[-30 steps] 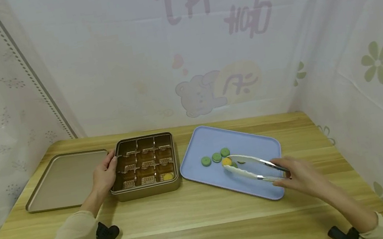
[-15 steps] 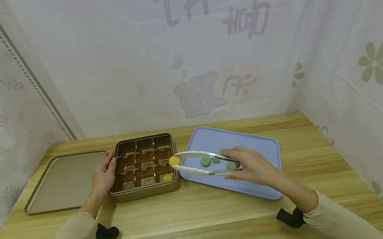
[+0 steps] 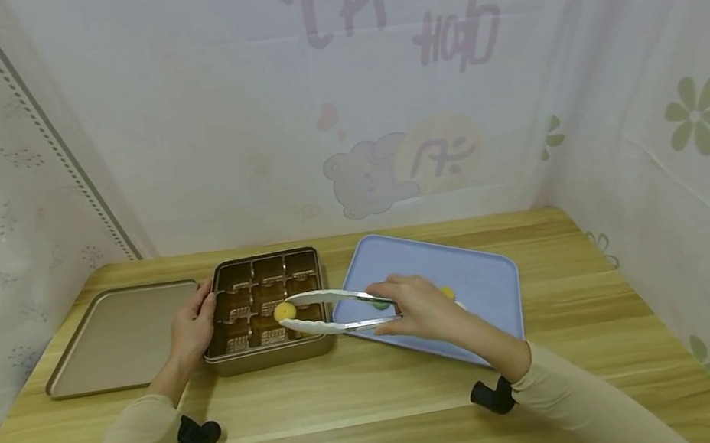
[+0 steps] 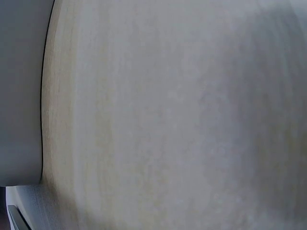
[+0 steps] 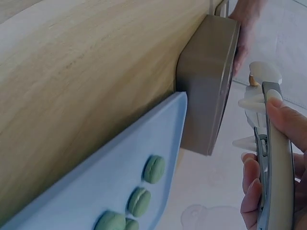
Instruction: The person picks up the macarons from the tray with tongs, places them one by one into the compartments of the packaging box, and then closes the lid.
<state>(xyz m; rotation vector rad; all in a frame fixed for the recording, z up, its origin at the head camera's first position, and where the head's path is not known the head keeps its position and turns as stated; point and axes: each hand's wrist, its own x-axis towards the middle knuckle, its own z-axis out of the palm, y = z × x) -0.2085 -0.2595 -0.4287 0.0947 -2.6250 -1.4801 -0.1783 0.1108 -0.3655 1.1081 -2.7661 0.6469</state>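
Since half a second ago: yellow macaron [image 3: 285, 312] shifted left, from the box's right rim to over its front compartments; right hand [image 3: 419, 308] and tongs [image 3: 321, 296] came with it. Left hand [image 3: 193, 326] unmoved.

Right hand wrapped round the tongs' handle end. Macaron pinched at the tips, held up above the compartmented box [image 3: 272, 356]. Left hand's fingers fairly straight, laid against the box's left side, just beside the brown pan [image 3: 126, 339].

Blue tray [image 3: 402, 253] right of the box, set askew on the tabletop [image 3: 332, 426]. On it, green macarons [image 5: 154, 168], several grouped in the right wrist view; a yellow piece [image 3: 447, 292] partly behind the right hand. Left wrist view: mostly blurred wood grain.
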